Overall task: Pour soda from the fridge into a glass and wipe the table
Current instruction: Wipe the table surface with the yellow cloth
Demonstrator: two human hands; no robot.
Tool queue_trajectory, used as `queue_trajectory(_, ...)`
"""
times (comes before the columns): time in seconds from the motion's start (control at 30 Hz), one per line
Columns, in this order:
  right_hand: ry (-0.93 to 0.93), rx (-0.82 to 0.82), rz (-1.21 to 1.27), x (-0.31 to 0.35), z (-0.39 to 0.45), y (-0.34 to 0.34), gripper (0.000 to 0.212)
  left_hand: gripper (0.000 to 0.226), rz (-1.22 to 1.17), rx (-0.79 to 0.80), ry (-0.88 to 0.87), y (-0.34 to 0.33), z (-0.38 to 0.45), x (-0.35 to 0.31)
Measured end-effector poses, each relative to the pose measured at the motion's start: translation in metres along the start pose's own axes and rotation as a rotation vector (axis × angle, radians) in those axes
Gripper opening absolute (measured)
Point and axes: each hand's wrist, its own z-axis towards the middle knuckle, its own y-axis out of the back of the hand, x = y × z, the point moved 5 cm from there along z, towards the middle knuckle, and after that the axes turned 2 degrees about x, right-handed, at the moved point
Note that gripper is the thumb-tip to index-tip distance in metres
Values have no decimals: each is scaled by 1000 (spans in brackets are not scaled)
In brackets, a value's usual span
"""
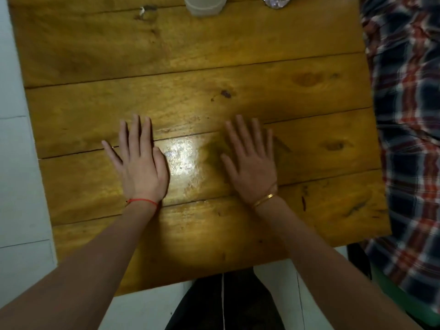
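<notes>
Glossy yellow-brown plank table (190, 55), 2 flat hands atop.

At your 12 o'clock, the picture's top edge cuts off a translucent cup (205, 5) and a shiny object (276, 1) beside it. At 3 o'clock, the plaid cloth (409, 115) blurs.
</notes>
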Motion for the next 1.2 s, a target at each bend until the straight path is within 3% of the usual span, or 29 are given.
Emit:
queue_trajectory(0.13,-339,-78,7,-46,76,18,62,60,10,25,16,0,2,1)
queue_trajectory(0.23,-482,-116,47,-28,121,23,63,61,15,47,22,1,3,0)
queue_trajectory(0.3,-447,-114,61,3,142,21,64,61,21,51,23,1,3,0)
queue_trajectory(0.47,-117,-42,86,93,137,4,62,61,43,66,14,1,3,0)
queue_trajectory(0.6,38,-7,49,76,112,6,62,63,40,67,9,1,3,1)
queue_trajectory(0.8,-277,-50,22,-47,103,23,64,63,18,64,13,1,3,1)
queue_trajectory(0.97,-478,-87,48,-20,103,18,62,59,2,56,-1,0,3,1)
queue_trajectory(1.2,-4,37,73,80,24,-11,62,55,-94,12,-19,1,-1,3)
